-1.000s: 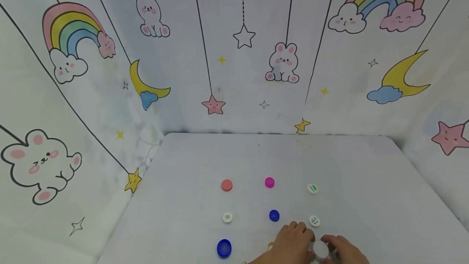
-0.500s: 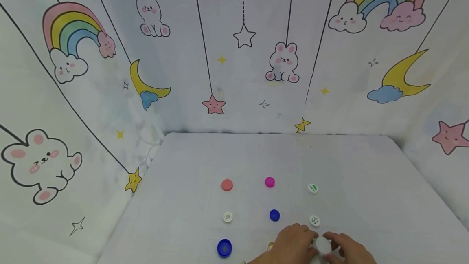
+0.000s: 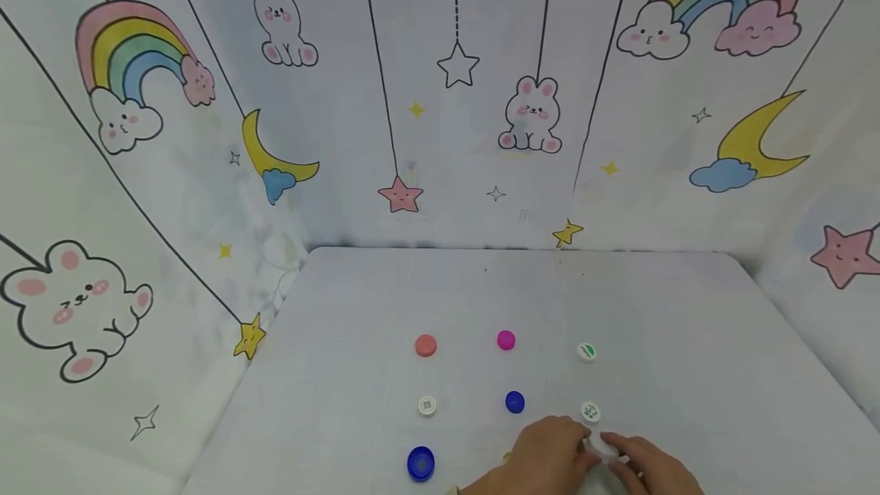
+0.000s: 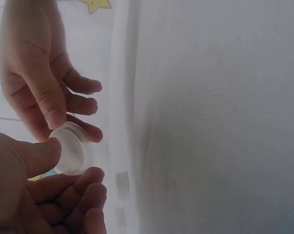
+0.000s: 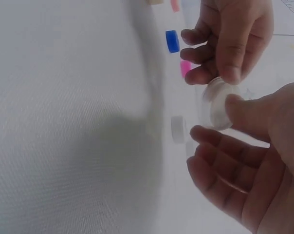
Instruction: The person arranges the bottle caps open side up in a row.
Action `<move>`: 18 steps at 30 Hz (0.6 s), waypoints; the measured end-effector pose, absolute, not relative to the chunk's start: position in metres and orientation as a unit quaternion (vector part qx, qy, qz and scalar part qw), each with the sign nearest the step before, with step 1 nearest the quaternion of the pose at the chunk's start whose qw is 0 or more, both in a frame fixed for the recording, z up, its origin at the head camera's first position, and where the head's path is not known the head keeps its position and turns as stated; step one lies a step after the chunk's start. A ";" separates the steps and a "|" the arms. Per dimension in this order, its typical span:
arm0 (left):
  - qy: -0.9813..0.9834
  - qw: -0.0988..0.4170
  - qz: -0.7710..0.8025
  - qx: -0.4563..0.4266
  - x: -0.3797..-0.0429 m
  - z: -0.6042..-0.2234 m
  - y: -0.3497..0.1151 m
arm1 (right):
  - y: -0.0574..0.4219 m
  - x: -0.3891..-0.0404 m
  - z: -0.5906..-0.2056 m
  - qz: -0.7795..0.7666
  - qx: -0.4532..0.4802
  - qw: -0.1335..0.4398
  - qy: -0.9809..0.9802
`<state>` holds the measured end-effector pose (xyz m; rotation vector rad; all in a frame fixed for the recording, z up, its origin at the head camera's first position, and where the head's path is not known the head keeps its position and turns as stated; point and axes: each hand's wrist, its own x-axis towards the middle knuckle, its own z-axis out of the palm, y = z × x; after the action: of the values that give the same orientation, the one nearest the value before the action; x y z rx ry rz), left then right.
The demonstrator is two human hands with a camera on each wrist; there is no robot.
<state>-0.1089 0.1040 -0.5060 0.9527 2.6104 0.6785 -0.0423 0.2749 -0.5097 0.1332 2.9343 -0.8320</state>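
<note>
A clear, whitish round lid [image 3: 602, 445] is held up between both hands near the table's front edge. My left hand [image 3: 550, 453] pinches its left side with thumb and fingers. From the right, my right hand [image 3: 649, 466] pinches the other side. In the left wrist view the lid [image 4: 71, 152] shows a raised rim, and the left thumb presses on its face. In the right wrist view the lid [image 5: 219, 105] sits between the two thumbs and forefingers, above the table. Just beyond the hands lies a white cap with dark marks [image 3: 590, 412].
Bottle caps lie in rows on the white table [image 3: 330, 327]: coral [image 3: 425, 345], magenta [image 3: 506, 340], white with green [image 3: 586, 352], white [image 3: 427, 406], blue [image 3: 515, 402] and large blue [image 3: 421, 464]. A yellowish cap [image 3: 507, 457] is mostly hidden behind the left hand. Printed cloth surrounds the table.
The lid has moved slightly up and away in the head view and tilted, so its round face shows less. Both hands keep hold of it. The caps on the table stay put.
</note>
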 end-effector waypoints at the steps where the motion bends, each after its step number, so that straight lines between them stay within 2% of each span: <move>1: 0.904 0.149 0.246 0.318 -0.109 -0.506 0.104 | 0.274 -0.042 -0.509 -0.270 0.042 0.036 0.961; 8: 0.878 0.177 0.338 0.290 -0.108 -0.504 0.101 | 0.265 -0.039 -0.501 -0.242 0.058 -0.019 0.968; 12: 0.861 0.164 0.380 0.294 -0.106 -0.504 0.101 | 0.266 -0.037 -0.502 -0.247 0.061 -0.041 0.966; 15: 0.853 0.155 0.396 0.302 -0.106 -0.504 0.100 | 0.267 -0.038 -0.501 -0.256 0.071 -0.027 0.964; 18: 0.850 0.135 0.394 0.322 -0.106 -0.507 0.098 | 0.267 -0.038 -0.501 -0.259 0.068 -0.043 0.963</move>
<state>-0.1065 0.0981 -0.5068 0.9330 2.4628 1.1410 -0.0382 0.2668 -0.5011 0.2202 3.1092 -0.8366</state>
